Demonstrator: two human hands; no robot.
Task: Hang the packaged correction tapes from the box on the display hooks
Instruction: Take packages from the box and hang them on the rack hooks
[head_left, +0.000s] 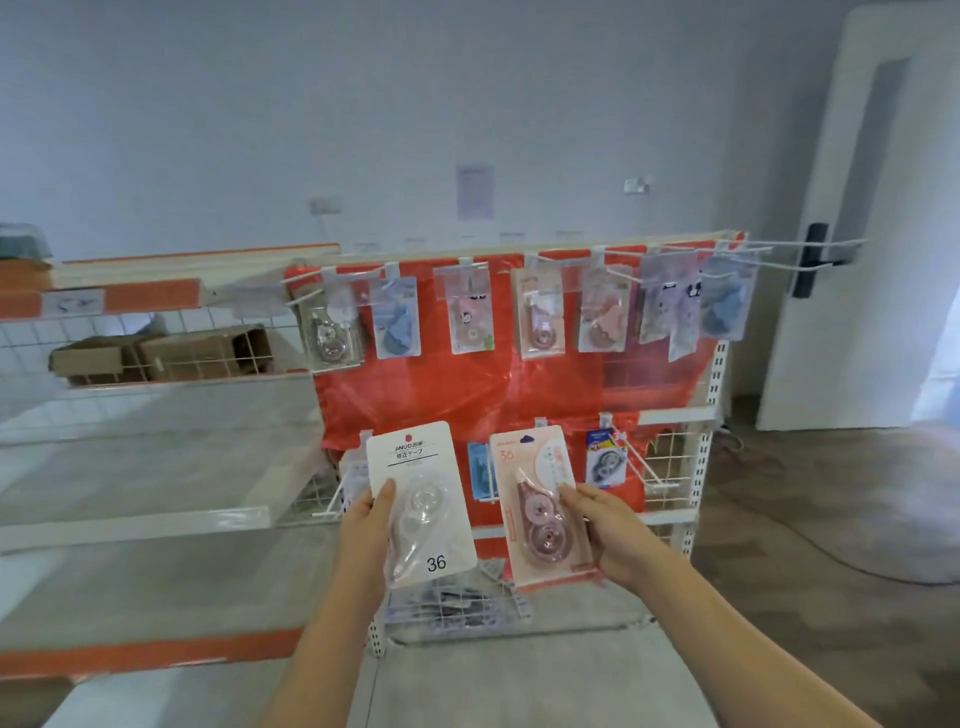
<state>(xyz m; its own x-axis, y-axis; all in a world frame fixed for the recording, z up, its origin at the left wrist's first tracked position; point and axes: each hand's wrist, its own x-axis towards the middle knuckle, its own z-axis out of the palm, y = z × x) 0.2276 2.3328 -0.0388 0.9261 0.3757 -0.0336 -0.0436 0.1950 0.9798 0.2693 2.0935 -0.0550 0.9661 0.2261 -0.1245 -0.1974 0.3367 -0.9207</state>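
Note:
My left hand (366, 525) holds a white-carded correction tape pack (421, 501) marked 36, thumb on its front. My right hand (605, 530) holds a pink-carded correction tape pack (540, 506) upright beside it. Both packs are raised in front of the lower row of the red display panel (467, 389). Several packs hang from the white hooks of the top row (540, 312). The lower row carries a blue pack (480, 470) and a dark blue pack (602, 457). A wire basket (457, 608) with more packs lies below my hands.
Long bare hooks (810, 244) jut out at the top right, and a lower hook (639, 462) points toward me. Grey shelves (156, 467) extend to the left, with cardboard boxes (171, 353) behind a wire grid. A white door (857, 234) stands at right.

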